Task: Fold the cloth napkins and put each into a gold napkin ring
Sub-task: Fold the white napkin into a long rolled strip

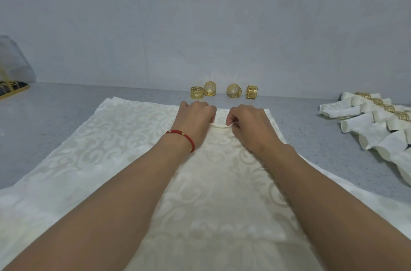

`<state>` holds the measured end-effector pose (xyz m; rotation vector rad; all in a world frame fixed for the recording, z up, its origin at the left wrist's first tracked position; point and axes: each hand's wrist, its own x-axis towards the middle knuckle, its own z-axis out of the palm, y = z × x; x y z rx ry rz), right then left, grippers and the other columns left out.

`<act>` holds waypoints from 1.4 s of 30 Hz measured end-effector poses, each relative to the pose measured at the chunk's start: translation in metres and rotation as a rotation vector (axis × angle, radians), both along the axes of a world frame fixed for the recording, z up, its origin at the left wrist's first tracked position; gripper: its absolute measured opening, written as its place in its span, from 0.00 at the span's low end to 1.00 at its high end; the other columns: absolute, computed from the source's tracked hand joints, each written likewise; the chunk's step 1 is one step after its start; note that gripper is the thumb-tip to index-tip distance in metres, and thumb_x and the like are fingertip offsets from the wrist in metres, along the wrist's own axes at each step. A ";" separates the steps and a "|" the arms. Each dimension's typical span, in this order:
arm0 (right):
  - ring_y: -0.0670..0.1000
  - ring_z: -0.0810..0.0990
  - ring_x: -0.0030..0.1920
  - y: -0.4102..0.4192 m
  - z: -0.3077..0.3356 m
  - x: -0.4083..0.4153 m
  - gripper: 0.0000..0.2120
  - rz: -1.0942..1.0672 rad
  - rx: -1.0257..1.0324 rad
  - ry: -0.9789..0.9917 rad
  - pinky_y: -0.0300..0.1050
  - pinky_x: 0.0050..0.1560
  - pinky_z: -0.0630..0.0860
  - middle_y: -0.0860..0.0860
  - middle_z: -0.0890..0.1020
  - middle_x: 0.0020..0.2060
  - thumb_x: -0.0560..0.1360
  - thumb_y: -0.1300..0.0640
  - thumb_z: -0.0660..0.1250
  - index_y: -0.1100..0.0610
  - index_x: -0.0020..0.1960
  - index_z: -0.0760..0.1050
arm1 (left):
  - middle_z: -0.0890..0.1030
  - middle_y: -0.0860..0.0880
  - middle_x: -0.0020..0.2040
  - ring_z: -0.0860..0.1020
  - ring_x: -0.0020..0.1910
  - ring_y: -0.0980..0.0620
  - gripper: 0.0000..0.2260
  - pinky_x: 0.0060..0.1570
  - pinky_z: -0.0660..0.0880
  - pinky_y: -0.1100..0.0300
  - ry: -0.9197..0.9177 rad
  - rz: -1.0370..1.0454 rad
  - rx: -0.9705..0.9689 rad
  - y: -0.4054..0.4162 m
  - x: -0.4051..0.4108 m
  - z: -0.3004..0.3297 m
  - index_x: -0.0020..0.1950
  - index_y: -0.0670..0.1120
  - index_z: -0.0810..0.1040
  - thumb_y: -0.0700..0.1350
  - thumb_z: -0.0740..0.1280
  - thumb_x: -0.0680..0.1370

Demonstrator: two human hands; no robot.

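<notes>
Between the hands, left hand (195, 115) and right hand (249, 124) pinch a raised fold of the cream damask cloth napkin (124, 148); it looks soft, light, limp, best gripped at this fold.

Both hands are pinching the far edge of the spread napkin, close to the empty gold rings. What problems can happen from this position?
1. The left hand and right hand pinch the napkin only near its middle, so the fold may come out uneven.
2. The four loose gold rings stand just behind the edge; two seem to rest on their curved sides and could roll if bumped.
3. The finished napkins lie near the right; a sweeping cloth might disturb them.
</notes>
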<state>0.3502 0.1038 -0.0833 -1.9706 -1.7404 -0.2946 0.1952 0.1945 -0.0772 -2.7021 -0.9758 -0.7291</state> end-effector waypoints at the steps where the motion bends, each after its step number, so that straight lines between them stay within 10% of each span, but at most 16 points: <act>1: 0.55 0.79 0.48 -0.002 0.001 0.000 0.12 0.021 -0.019 -0.035 0.52 0.53 0.73 0.48 0.80 0.43 0.72 0.69 0.66 0.53 0.47 0.81 | 0.80 0.52 0.47 0.78 0.49 0.48 0.13 0.50 0.66 0.54 0.042 -0.017 -0.014 -0.001 -0.001 0.003 0.47 0.51 0.78 0.32 0.66 0.73; 6: 0.51 0.80 0.48 -0.013 0.004 -0.005 0.09 0.015 -0.092 0.052 0.52 0.54 0.76 0.45 0.83 0.44 0.73 0.61 0.65 0.51 0.47 0.82 | 0.83 0.47 0.46 0.81 0.46 0.45 0.08 0.51 0.80 0.51 0.006 -0.032 -0.360 0.004 -0.008 0.015 0.45 0.48 0.84 0.37 0.67 0.74; 10: 0.48 0.81 0.44 -0.011 -0.001 0.001 0.07 -0.020 0.010 0.364 0.46 0.49 0.79 0.45 0.83 0.41 0.80 0.56 0.67 0.51 0.54 0.83 | 0.83 0.50 0.41 0.80 0.47 0.50 0.09 0.53 0.77 0.57 -0.263 -0.006 -0.483 0.003 -0.017 0.006 0.51 0.49 0.85 0.37 0.69 0.75; 14: 0.49 0.76 0.55 -0.004 -0.006 0.007 0.08 -0.035 -0.075 0.278 0.49 0.61 0.74 0.47 0.76 0.51 0.79 0.55 0.71 0.52 0.57 0.85 | 0.80 0.53 0.41 0.77 0.42 0.56 0.07 0.48 0.72 0.65 -0.234 -0.002 -0.564 0.001 -0.020 0.009 0.53 0.45 0.86 0.39 0.71 0.76; 25: 0.54 0.75 0.47 -0.017 0.020 -0.005 0.11 0.109 -0.210 -0.290 0.47 0.46 0.63 0.48 0.77 0.45 0.72 0.68 0.66 0.52 0.45 0.76 | 0.79 0.52 0.49 0.78 0.50 0.47 0.14 0.48 0.61 0.55 0.267 -0.066 -0.060 -0.011 -0.016 0.021 0.47 0.52 0.76 0.32 0.63 0.73; 33: 0.45 0.78 0.40 -0.021 0.018 0.001 0.07 0.039 -0.150 0.280 0.31 0.38 0.70 0.49 0.82 0.42 0.77 0.61 0.72 0.55 0.53 0.84 | 0.82 0.47 0.43 0.81 0.45 0.47 0.11 0.49 0.80 0.53 -0.035 -0.002 -0.379 -0.005 -0.025 0.020 0.41 0.52 0.83 0.36 0.68 0.72; 42: 0.54 0.79 0.50 -0.030 0.023 -0.010 0.02 0.041 -0.238 -0.086 0.48 0.50 0.72 0.48 0.81 0.46 0.80 0.60 0.67 0.54 0.50 0.76 | 0.79 0.50 0.51 0.76 0.54 0.46 0.07 0.52 0.70 0.52 0.139 0.040 -0.180 -0.020 -0.029 0.014 0.51 0.48 0.77 0.37 0.64 0.78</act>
